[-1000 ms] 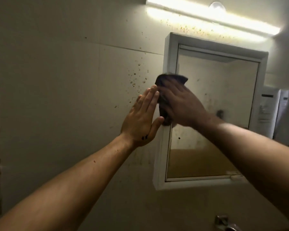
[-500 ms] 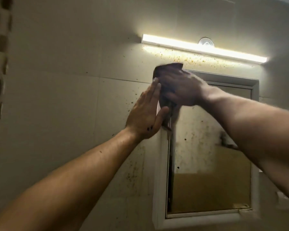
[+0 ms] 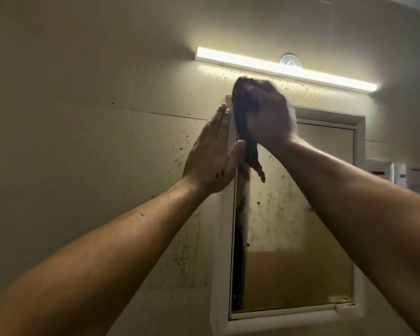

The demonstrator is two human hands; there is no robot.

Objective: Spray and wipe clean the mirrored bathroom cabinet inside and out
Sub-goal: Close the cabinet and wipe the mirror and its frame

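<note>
The person stood in front of the cabinet, which hung on the wall a little right of the middle, under a long lit lamp. Both arms were raised to its upper left corner.

The left hand was open and flat, the fingers straight and close together and pointing up. It lay against the outer left side of the cabinet, near the top, and the thumb reached to the front edge of the white frame. On the back of this hand, near the wrist, there was a small dark mark.

The right hand was closed around a dark cloth and held it at the top left corner of the cabinet. This hand was blurred, so I could not see the single fingers well. One part of the cloth stood out above the hand, and one end hung down in front of the mirror.

The mirror door was dirty, with many small spots and a dark band along its left edge. The wall around the cabinet also had many brown specks, most of them just under the lamp and to the left of the frame. A small round thing sat on the wall just above the lamp. Far to the right some white boxes were against the wall.
</note>
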